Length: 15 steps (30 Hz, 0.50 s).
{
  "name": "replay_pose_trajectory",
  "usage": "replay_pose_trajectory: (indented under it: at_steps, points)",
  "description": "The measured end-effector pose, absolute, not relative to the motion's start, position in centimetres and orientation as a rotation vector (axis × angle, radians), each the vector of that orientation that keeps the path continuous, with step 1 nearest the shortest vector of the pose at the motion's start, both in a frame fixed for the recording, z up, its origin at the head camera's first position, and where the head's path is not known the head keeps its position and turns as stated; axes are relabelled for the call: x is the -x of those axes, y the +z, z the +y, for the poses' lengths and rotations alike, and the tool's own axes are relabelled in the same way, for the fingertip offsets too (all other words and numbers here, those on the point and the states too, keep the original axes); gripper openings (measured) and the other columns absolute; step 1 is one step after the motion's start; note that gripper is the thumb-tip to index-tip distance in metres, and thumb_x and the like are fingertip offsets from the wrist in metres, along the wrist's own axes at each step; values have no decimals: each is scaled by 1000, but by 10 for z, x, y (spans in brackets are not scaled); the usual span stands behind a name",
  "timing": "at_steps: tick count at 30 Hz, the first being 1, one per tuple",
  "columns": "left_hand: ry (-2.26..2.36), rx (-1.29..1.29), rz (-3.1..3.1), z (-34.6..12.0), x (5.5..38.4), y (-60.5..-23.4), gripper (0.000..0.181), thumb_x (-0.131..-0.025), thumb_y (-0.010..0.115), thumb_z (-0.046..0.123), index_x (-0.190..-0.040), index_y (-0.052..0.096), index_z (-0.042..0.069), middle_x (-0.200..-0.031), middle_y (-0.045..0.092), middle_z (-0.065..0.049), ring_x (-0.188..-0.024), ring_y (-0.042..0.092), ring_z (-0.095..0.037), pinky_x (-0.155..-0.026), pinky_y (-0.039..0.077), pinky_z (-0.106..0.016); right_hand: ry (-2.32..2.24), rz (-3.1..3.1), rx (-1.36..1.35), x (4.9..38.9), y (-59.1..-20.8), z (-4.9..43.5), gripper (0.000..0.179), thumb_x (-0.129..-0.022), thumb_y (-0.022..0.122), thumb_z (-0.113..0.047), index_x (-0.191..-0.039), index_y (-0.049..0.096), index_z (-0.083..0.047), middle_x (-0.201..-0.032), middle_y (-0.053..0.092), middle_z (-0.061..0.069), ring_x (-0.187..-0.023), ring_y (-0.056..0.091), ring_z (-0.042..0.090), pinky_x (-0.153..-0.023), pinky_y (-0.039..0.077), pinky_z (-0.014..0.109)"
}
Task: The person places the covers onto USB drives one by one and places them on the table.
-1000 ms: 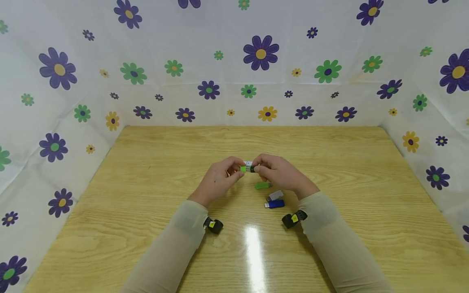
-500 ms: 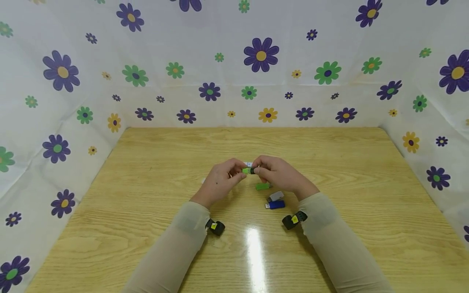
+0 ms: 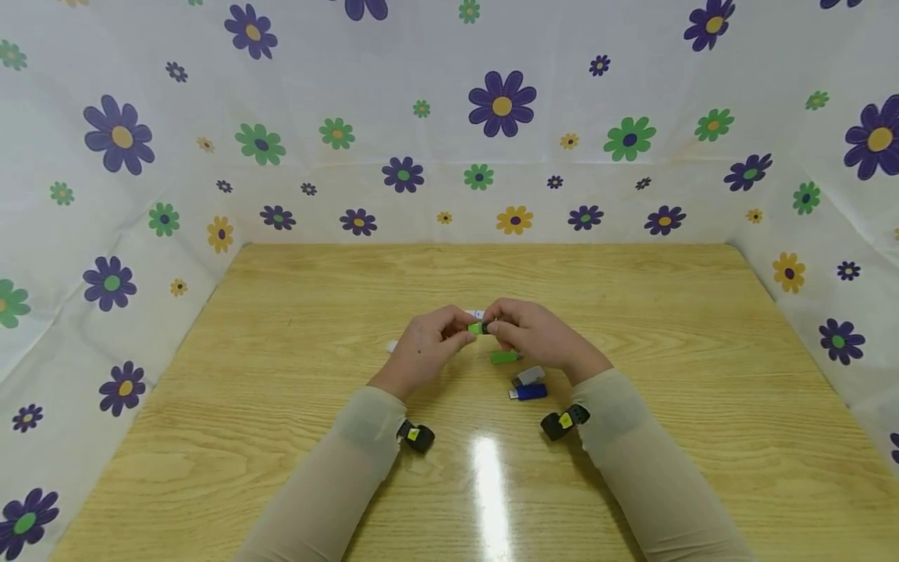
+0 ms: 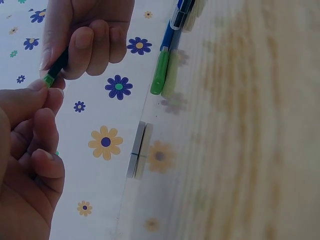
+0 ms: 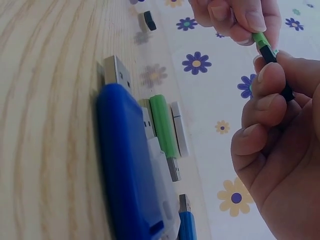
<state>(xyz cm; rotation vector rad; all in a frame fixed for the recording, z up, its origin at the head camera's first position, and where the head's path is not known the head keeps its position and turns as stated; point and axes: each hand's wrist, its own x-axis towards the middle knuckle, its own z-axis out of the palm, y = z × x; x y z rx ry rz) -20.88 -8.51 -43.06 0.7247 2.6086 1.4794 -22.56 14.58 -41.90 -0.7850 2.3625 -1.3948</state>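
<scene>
Over the middle of the table, both hands meet at a small green-and-black USB flash drive [image 3: 479, 328]. My left hand [image 3: 427, 345] pinches its green end [image 4: 48, 79] between thumb and fingers. On the other end, my right hand [image 3: 539, 334] pinches the longer black part [image 5: 268, 53], fingers curled. Green and black sit close together in line. Below the hands lie a green flash drive [image 3: 503, 357], a white flash drive [image 3: 531, 375] and a blue flash drive [image 3: 530, 392]. A slim white flash drive [image 4: 137, 150] lies just behind the hands.
Left of my left hand, a white item [image 3: 392, 346] shows partly. The right wrist view has a small black piece [image 5: 150, 21] on the wooden table [image 3: 232, 390] and another blue drive [image 5: 187, 226]. A flower-patterned cloth [image 3: 421, 78] rises behind and at both sides.
My left hand has shifted slightly right, toward the right hand. The metal strip seen earlier between the green and black parts no longer shows. The right hand has barely moved.
</scene>
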Motion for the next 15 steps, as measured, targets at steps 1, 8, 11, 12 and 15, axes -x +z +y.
replay_pose_trajectory:
  at_steps: [1, 8, 11, 12, 15]
  points:
    - [1487, -723, 2605, -85, 209, -431, 17, -102, 64, 20, -119, 69, 18, -99, 71, -1, -78, 60, -16, -65, 50, -34, -1397, 2363, 787, 225, -419, 146, 18, -110, 47, -23, -111, 61, -12, -70, 51, 5, -56, 42, 20, -54, 36, 31]
    - [1518, -741, 2598, -85, 208, -430, 18, -102, 64, 21, -120, 69, 18, -94, 70, -8, -75, 60, -19, -64, 49, -33, -1417, 2360, 790, 224, -417, 145, 17, -110, 47, -24, -111, 61, -13, -71, 52, 6, -58, 43, 21, -53, 36, 31]
    - [1503, -780, 2618, -84, 208, -430, 20, -102, 64, 22, -121, 67, 19, -88, 66, -6, -69, 56, -17, -60, 46, -31, -1426, 2359, 797, 224, -417, 144, 17, -109, 48, -24, -111, 61, -13, -71, 53, 9, -57, 43, 21, -52, 36, 31]
    - [1497, -790, 2627, -84, 208, -430, 20, -102, 64, 22, -122, 66, 19, -86, 64, -4, -67, 55, -16, -59, 46, -31, -1426, 2359, 802, 224, -417, 144, 17, -109, 48, -24, -111, 62, -13, -72, 54, 10, -57, 44, 21, -52, 36, 31]
    - [1484, -798, 2644, -83, 207, -429, 20, -101, 66, 22, -121, 65, 20, -86, 61, 0, -67, 54, -16, -59, 47, -31, -1425, 2353, 817, 224, -417, 144, 18, -109, 48, -23, -113, 62, -12, -74, 56, 17, -57, 45, 23, -53, 38, 31]
